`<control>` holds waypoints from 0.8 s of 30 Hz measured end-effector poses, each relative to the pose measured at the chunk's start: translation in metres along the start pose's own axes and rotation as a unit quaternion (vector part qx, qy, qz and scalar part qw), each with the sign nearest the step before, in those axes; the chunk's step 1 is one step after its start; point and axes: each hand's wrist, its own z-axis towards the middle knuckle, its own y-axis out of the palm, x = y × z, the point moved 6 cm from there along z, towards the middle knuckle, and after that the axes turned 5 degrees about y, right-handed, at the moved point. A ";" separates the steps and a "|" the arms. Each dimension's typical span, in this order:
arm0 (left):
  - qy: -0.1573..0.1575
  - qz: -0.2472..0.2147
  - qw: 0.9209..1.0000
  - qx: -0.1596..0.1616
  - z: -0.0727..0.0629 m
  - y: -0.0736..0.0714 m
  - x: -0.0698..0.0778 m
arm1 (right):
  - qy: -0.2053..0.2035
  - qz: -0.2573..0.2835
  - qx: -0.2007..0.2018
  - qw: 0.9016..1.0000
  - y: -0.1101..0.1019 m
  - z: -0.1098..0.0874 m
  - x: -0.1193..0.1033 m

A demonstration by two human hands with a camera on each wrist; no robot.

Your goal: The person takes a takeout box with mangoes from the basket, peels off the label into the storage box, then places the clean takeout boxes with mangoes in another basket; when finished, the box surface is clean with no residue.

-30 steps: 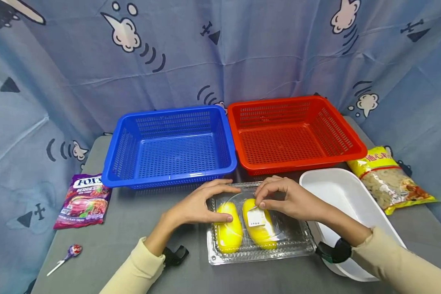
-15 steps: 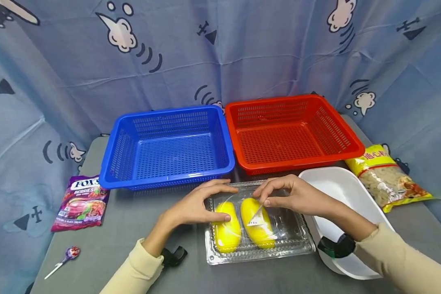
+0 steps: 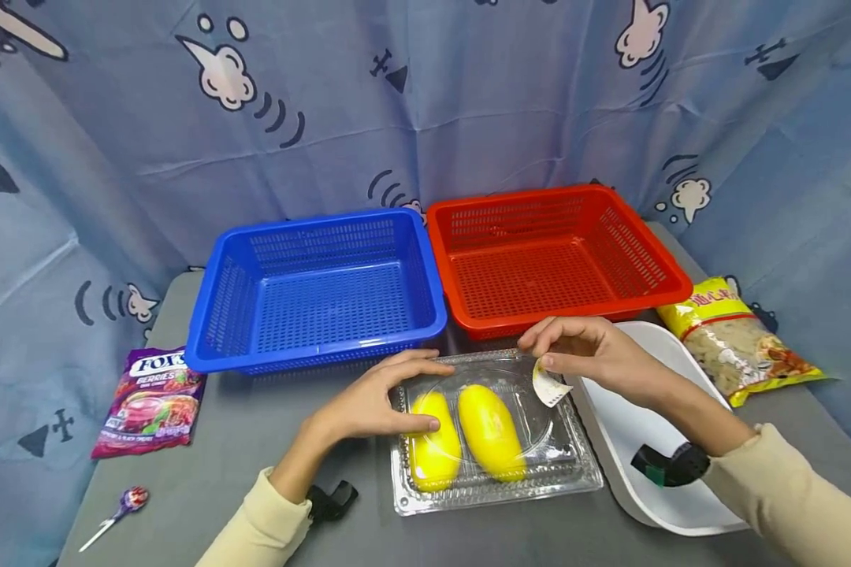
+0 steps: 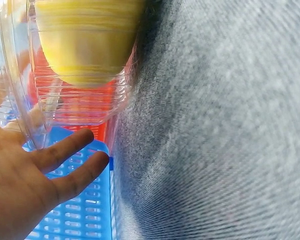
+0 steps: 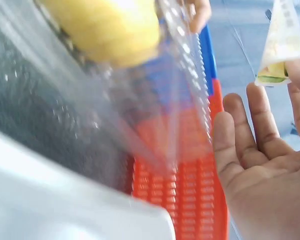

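Observation:
A clear plastic clamshell container [image 3: 556, 468] lies on the table with two yellow, mango-like fruits, a left one [image 3: 434, 449] and a right one [image 3: 492, 433], inside. My left hand [image 3: 372, 398] rests at its left side, thumb over the lid and fingers along the far left corner. Spread, straight fingers [image 4: 75, 172] show beside the container wall in the left wrist view. Above the container's far right part, my right hand [image 3: 606, 362] pinches a white paper label [image 3: 549, 386] between thumb and forefinger. The label curls and hangs off the lid; its other fingers are extended in the right wrist view.
Behind the container stand a blue basket [image 3: 326, 352] and a red basket [image 3: 560, 313]. A white bin [image 3: 645, 449] is under the right forearm, near a yellow pasta bag [image 3: 737, 342]. Left lie a purple candy bag [image 3: 149, 405] and a lollipop [image 3: 133, 498].
The label, earlier stuck over the right fruit, has peeled up off the lid. My right hand has moved up and to the right with it; my left hand stays at the container's side.

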 end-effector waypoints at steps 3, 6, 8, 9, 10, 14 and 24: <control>0.003 0.001 1.000 -0.001 0.000 0.000 0.000 | -0.017 0.000 0.029 0.999 -0.013 -0.007 0.000; 0.005 0.004 1.000 0.001 0.000 0.001 0.000 | -0.017 -0.002 0.070 0.997 -0.030 -0.014 0.004; 0.006 0.004 1.000 0.002 0.000 0.001 0.000 | -0.004 -0.023 0.103 0.994 -0.041 -0.020 0.010; 0.005 0.004 1.000 0.003 0.000 0.000 0.000 | 0.006 -0.036 0.120 0.992 -0.046 -0.024 0.014; 0.005 0.004 1.000 0.004 0.000 0.000 0.000 | 0.019 -0.052 0.137 0.989 -0.052 -0.027 0.017; 0.006 0.007 1.000 0.005 0.000 0.001 0.000 | 0.084 -0.134 0.184 0.970 -0.067 -0.040 0.035; 0.003 0.001 1.000 0.001 0.000 0.001 0.000 | 0.144 -0.179 0.204 0.952 -0.075 -0.053 0.076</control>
